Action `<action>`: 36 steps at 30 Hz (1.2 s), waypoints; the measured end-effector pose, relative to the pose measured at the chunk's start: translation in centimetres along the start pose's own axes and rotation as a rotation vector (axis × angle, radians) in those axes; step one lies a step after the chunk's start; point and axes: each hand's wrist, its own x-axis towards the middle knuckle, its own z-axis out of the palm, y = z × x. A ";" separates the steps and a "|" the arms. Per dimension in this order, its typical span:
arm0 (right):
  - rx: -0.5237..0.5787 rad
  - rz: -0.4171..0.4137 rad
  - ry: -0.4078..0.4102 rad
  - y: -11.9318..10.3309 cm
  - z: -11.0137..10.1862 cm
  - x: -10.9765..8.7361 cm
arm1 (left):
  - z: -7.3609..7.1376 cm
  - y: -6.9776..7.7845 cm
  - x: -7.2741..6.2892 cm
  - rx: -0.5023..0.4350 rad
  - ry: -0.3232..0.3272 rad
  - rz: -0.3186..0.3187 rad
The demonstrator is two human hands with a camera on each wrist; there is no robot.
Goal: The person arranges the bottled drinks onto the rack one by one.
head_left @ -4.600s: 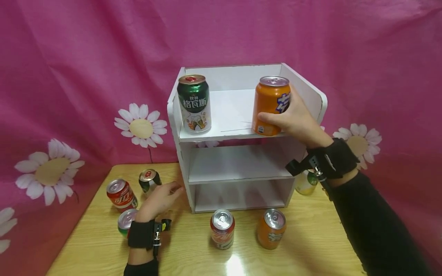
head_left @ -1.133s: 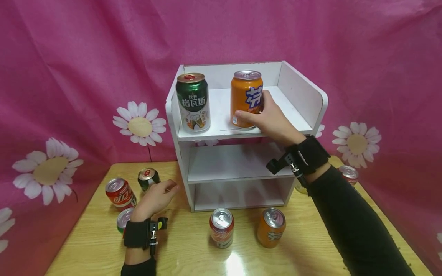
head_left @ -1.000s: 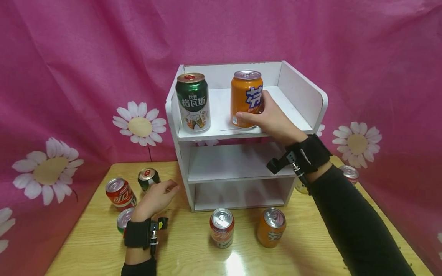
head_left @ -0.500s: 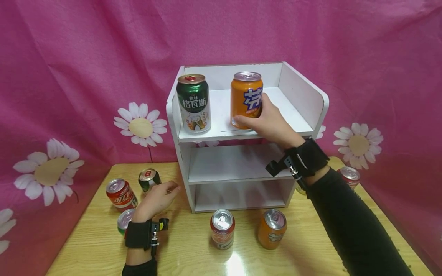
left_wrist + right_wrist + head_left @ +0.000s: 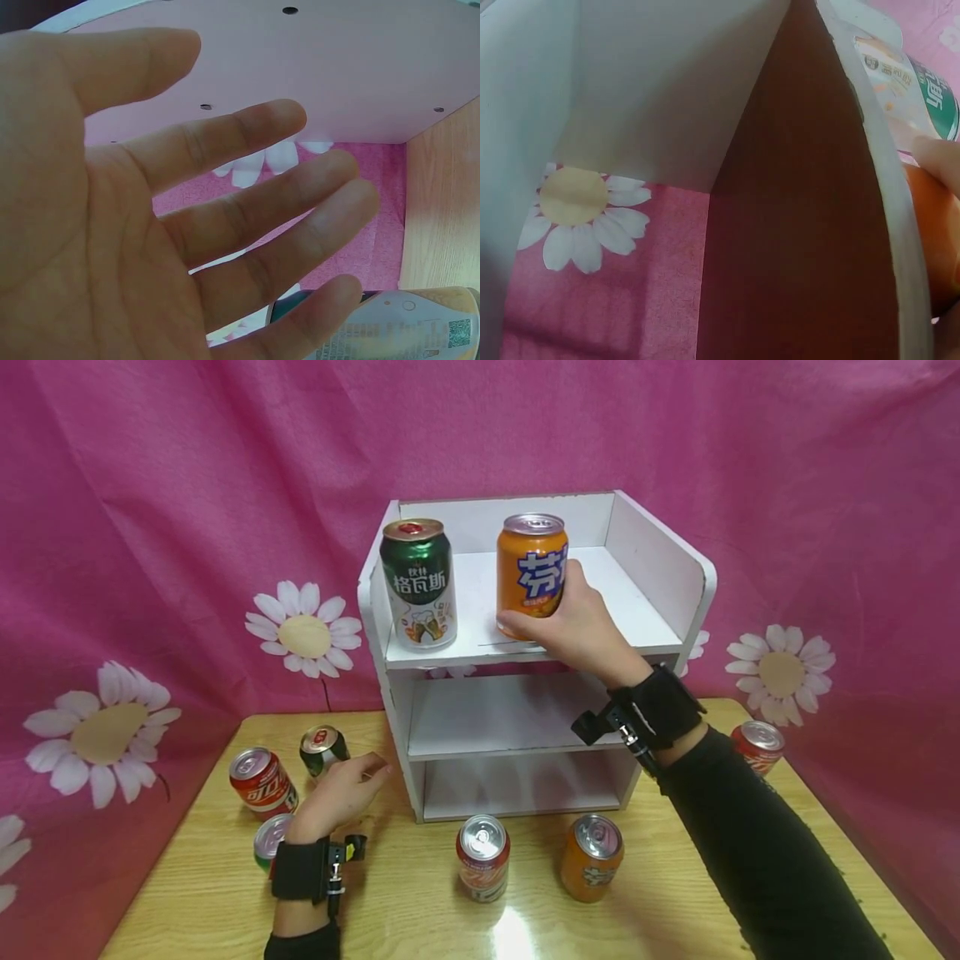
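My right hand (image 5: 581, 622) grips an orange soda can (image 5: 517, 568) from its right side, thumb across the front. The can stands upright near the middle of the white shelf's top (image 5: 637, 602). To its left, apart from it, is a green and white kvass can (image 5: 417, 585). In the right wrist view only a slice of the orange can (image 5: 934, 232) and a bit of the thumb (image 5: 939, 161) show. My left hand (image 5: 341, 793) is idle by the shelf's left side, fingers loosely spread and holding nothing in the left wrist view, near a dark can (image 5: 318, 752).
On the wooden table (image 5: 405, 902), a red can (image 5: 483, 860) and another orange can (image 5: 591, 860) stand before the shelf. Left are a red cola can (image 5: 262, 785) and a partly hidden green can (image 5: 268, 839). Another red can (image 5: 759, 747) is at right, behind my sleeve.
Over several seconds the orange can has moved left from the top shelf's right end. In the last second it has turned, its lettering now facing more forward. The left hand has barely moved.
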 end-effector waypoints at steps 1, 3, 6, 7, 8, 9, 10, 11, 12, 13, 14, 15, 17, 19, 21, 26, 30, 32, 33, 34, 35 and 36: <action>-0.003 0.002 0.007 -0.1 0.1 0.0 | 0.0 0.0 0.0 0.002 -0.001 -0.001; -0.014 0.010 0.019 -0.2 0.2 -0.1 | 0.0 0.0 0.0 0.004 -0.002 -0.002; -0.022 0.017 0.017 -0.3 0.2 -0.1 | 0.1 0.0 0.0 0.003 -0.008 -0.004; -0.020 0.020 0.009 -0.3 0.1 -0.1 | 0.0 0.0 0.0 0.002 -0.010 -0.004; -0.013 0.023 -0.004 -0.3 0.1 -0.1 | 0.0 0.0 0.0 0.001 -0.012 -0.004; 0.002 0.026 -0.018 -0.3 -0.1 -0.1 | 0.0 0.0 -0.1 -0.001 -0.013 -0.005; 0.022 0.028 -0.034 -0.3 -0.2 -0.1 | -0.1 0.0 0.0 -0.003 -0.013 -0.005; 0.051 0.028 -0.052 -0.3 -0.3 0.0 | -0.1 0.0 -0.1 -0.004 -0.012 -0.006; 0.083 0.025 -0.070 -0.3 -0.4 0.1 | -0.2 0.0 -0.1 -0.004 -0.009 -0.006; 0.114 0.024 -0.088 -0.3 -0.5 0.1 | -0.2 0.0 0.0 -0.002 -0.007 -0.005; 0.145 0.023 -0.103 -0.2 -0.6 0.2 | -0.2 0.0 0.0 0.000 -0.005 -0.004; 0.168 0.023 -0.116 -0.2 -0.7 0.3 | -0.3 0.0 0.0 0.000 -0.004 -0.004; 0.196 0.017 -0.136 -0.2 -0.8 0.3 | -0.2 0.0 0.0 0.004 -0.005 -0.002; 0.189 0.017 -0.144 -0.2 -0.8 0.3 | -0.2 -0.1 0.1 0.005 -0.011 -0.005; 0.164 0.019 -0.139 -0.2 -0.7 0.3 | -0.1 -0.1 0.1 0.004 -0.016 -0.009; 0.111 0.027 -0.107 -0.1 -0.4 0.2 | 0.1 -0.2 0.0 0.005 -0.022 -0.013; 0.079 0.037 -0.094 -0.1 -0.3 0.2 | 0.1 -0.2 0.1 0.009 -0.019 -0.006; 0.075 0.038 -0.089 -0.2 -0.3 0.2 | 0.1 -0.1 0.1 0.013 -0.016 -0.002; 0.072 0.040 -0.086 -0.2 -0.3 0.2 | 0.1 -0.2 0.1 0.013 -0.015 0.000; 0.071 0.038 -0.080 -0.2 -0.3 0.2 | 0.1 -0.2 0.1 0.014 -0.014 -0.001; 0.068 0.040 -0.075 -0.2 -0.3 0.2 | 0.1 -0.2 0.1 0.014 -0.014 0.000; 0.065 0.039 -0.069 -0.2 -0.2 0.2 | 0.1 -0.2 0.1 0.013 -0.014 -0.001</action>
